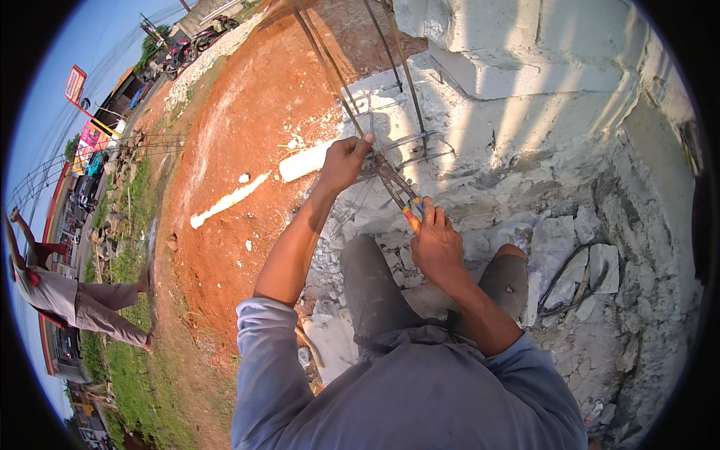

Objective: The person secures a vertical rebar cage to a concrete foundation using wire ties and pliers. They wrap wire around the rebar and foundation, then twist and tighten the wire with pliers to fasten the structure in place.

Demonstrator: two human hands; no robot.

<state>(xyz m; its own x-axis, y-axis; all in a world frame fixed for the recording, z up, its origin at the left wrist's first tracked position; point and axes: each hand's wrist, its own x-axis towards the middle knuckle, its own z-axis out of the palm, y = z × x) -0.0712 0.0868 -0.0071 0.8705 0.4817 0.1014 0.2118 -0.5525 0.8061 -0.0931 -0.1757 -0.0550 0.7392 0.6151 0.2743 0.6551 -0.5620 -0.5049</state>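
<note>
Upright steel rebars (413,93) with thin stirrups (406,140) across them rise from a broken white masonry surface. My left hand (344,163) is closed round a rebar or wire at the near corner of this cage; the fingers hide just what it grips. In my right hand (437,239) are the orange and blue handles of a pair of long-handled pincers or cutters (398,185). The tool's jaws reach the bars just beside my left hand, where fine tie wire sticks out. Whether the jaws are closed on wire cannot be told.
A white pipe (306,162) lies on reddish soil left of the cage. Rubble and a coil of dark wire (568,281) lie at the right, below a plastered wall (534,73). Another person (84,304) stands far left with raised arms near long rebar.
</note>
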